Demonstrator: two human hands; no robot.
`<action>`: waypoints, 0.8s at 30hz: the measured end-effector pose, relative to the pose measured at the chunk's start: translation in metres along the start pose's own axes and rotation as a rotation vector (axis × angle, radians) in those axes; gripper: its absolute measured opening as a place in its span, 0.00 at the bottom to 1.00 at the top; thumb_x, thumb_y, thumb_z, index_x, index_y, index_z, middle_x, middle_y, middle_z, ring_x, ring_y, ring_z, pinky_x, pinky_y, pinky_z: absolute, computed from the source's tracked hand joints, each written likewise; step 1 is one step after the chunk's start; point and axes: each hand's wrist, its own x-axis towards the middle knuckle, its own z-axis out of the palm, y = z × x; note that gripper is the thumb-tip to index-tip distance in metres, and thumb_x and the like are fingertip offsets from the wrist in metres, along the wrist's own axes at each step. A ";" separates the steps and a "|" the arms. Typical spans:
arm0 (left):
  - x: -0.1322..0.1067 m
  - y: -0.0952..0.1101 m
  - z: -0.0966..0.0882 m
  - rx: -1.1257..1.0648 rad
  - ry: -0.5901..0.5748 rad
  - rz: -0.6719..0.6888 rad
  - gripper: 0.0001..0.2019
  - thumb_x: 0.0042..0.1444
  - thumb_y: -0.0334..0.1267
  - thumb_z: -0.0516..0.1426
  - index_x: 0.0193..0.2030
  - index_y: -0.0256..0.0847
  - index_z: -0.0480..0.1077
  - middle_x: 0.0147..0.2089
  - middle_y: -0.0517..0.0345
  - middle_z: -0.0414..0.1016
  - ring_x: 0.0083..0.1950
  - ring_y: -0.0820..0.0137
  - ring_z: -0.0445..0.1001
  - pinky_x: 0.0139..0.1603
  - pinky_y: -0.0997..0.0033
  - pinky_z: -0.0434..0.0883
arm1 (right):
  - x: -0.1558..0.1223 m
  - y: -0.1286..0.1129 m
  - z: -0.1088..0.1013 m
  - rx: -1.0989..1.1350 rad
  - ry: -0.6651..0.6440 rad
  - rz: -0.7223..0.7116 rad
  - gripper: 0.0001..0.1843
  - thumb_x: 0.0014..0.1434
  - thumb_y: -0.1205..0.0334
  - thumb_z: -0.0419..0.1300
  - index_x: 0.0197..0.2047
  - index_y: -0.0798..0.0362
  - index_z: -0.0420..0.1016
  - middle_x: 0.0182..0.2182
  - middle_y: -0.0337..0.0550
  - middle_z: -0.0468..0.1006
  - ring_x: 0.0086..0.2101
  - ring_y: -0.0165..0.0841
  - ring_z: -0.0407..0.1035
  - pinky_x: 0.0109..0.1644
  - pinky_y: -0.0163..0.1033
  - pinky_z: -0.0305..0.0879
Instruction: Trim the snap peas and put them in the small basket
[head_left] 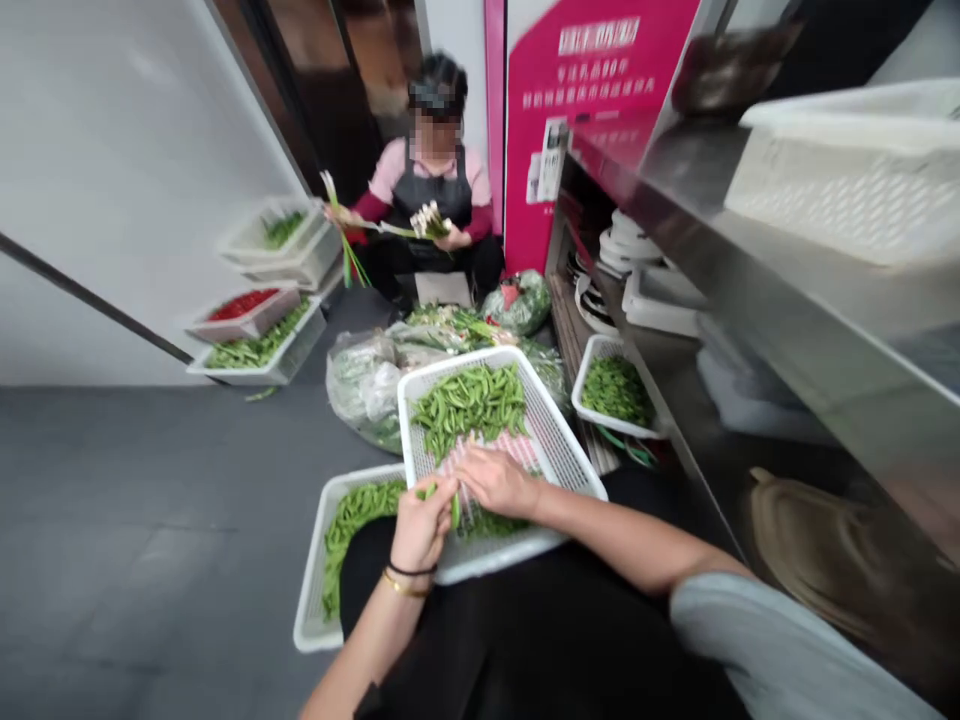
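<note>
A white perforated basket (pixel 551 425) is propped at my lap. Slim green pods, chili peppers or beans by their look, lie heaped (pixel 476 400) in its far end, and more lie near my right wrist. My left hand (pixel 421 525) is closed around several green pods (pixel 455 508) at the basket's left side. Fingers pinched, my right hand (pixel 495 478) meets the left fingertips over the basket; what lies between its fingers is too small to tell. Beside my left knee, a second white basket (pixel 311 590) holds more green pods (pixel 364 510).
A co-worker (pixel 435 180) sits ahead holding green-stemmed vegetables. Plastic bags (pixel 364 380) of greens lie between us. Stacked baskets (pixel 255 370) stand left, one with red peppers (pixel 244 303). A steel shelf (pixel 750 260) runs close along my right, above a basket of leafy greens (pixel 615 390).
</note>
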 end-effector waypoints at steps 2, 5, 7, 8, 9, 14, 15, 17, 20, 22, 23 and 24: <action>0.003 -0.003 0.006 -0.065 0.011 -0.033 0.21 0.32 0.46 0.70 0.23 0.35 0.64 0.14 0.71 0.52 0.14 0.85 0.46 0.13 0.84 0.45 | -0.002 0.001 0.003 0.034 -0.009 0.056 0.18 0.66 0.62 0.42 0.30 0.55 0.67 0.27 0.45 0.67 0.31 0.34 0.61 0.37 0.37 0.59; 0.012 -0.006 0.014 -0.195 0.010 -0.034 0.20 0.36 0.44 0.69 0.24 0.36 0.63 0.15 0.71 0.52 0.14 0.86 0.46 0.12 0.85 0.46 | 0.003 0.002 0.015 0.087 0.008 0.198 0.19 0.67 0.61 0.40 0.30 0.55 0.66 0.28 0.45 0.66 0.32 0.34 0.60 0.38 0.37 0.59; 0.019 -0.007 0.016 -0.250 0.024 0.000 0.19 0.38 0.43 0.68 0.24 0.37 0.61 0.16 0.71 0.51 0.14 0.85 0.45 0.12 0.85 0.46 | 0.009 0.003 0.025 0.106 0.038 0.281 0.20 0.67 0.62 0.39 0.30 0.55 0.66 0.28 0.46 0.66 0.33 0.34 0.60 0.39 0.37 0.58; 0.022 -0.008 0.015 -0.258 0.027 0.015 0.19 0.39 0.43 0.67 0.23 0.37 0.61 0.16 0.71 0.51 0.14 0.85 0.45 0.13 0.85 0.46 | 0.011 0.005 0.029 0.112 0.050 0.306 0.20 0.67 0.62 0.39 0.30 0.55 0.66 0.28 0.46 0.66 0.34 0.34 0.60 0.40 0.37 0.58; 0.025 -0.008 0.011 -0.251 0.015 0.018 0.19 0.40 0.43 0.67 0.23 0.37 0.60 0.15 0.72 0.50 0.14 0.85 0.44 0.13 0.84 0.46 | 0.012 0.007 0.031 0.123 0.051 0.312 0.19 0.67 0.63 0.39 0.31 0.55 0.66 0.28 0.46 0.67 0.34 0.34 0.60 0.40 0.37 0.58; 0.035 -0.007 -0.026 0.153 -0.381 -0.175 0.15 0.42 0.43 0.66 0.24 0.35 0.67 0.13 0.69 0.55 0.15 0.84 0.49 0.14 0.82 0.47 | 0.003 0.025 0.013 0.380 -0.366 0.001 0.14 0.65 0.61 0.48 0.31 0.55 0.69 0.27 0.41 0.68 0.30 0.29 0.61 0.36 0.33 0.57; 0.036 -0.007 -0.032 0.267 -0.487 -0.198 0.13 0.42 0.41 0.66 0.23 0.34 0.69 0.15 0.66 0.59 0.16 0.82 0.53 0.16 0.82 0.50 | 0.000 0.028 0.007 0.473 -0.499 -0.083 0.13 0.64 0.61 0.50 0.31 0.55 0.70 0.27 0.39 0.69 0.29 0.27 0.61 0.34 0.32 0.56; 0.037 -0.007 -0.039 0.417 -0.654 -0.217 0.11 0.40 0.38 0.66 0.23 0.33 0.71 0.18 0.61 0.67 0.20 0.79 0.61 0.20 0.80 0.57 | -0.004 0.033 -0.002 0.628 -0.685 -0.195 0.12 0.63 0.61 0.52 0.31 0.54 0.70 0.26 0.36 0.69 0.27 0.25 0.62 0.33 0.29 0.55; 0.038 -0.013 -0.031 0.329 -0.607 -0.211 0.12 0.40 0.39 0.67 0.22 0.34 0.70 0.17 0.63 0.64 0.18 0.81 0.58 0.18 0.81 0.55 | -0.001 0.035 -0.002 0.580 -0.618 -0.157 0.14 0.63 0.64 0.50 0.27 0.55 0.69 0.24 0.36 0.69 0.27 0.25 0.62 0.33 0.29 0.55; 0.040 -0.019 -0.019 0.119 -0.376 -0.172 0.14 0.41 0.42 0.66 0.23 0.35 0.68 0.14 0.68 0.56 0.15 0.83 0.51 0.15 0.82 0.49 | 0.004 0.032 0.005 0.382 -0.423 -0.031 0.15 0.63 0.64 0.49 0.26 0.56 0.68 0.24 0.39 0.69 0.29 0.27 0.62 0.35 0.31 0.56; 0.042 -0.022 -0.014 0.016 -0.254 -0.143 0.15 0.42 0.43 0.66 0.23 0.36 0.66 0.13 0.70 0.53 0.14 0.84 0.47 0.14 0.82 0.46 | 0.006 0.030 0.009 0.277 -0.337 0.045 0.15 0.63 0.64 0.48 0.27 0.56 0.68 0.25 0.41 0.70 0.30 0.28 0.62 0.35 0.32 0.56; 0.043 -0.023 -0.009 -0.064 -0.148 -0.111 0.15 0.42 0.43 0.66 0.23 0.36 0.65 0.13 0.72 0.51 0.13 0.84 0.45 0.13 0.83 0.45 | 0.007 0.027 0.013 0.186 -0.278 0.119 0.15 0.64 0.63 0.47 0.28 0.56 0.69 0.27 0.43 0.71 0.30 0.30 0.63 0.36 0.33 0.56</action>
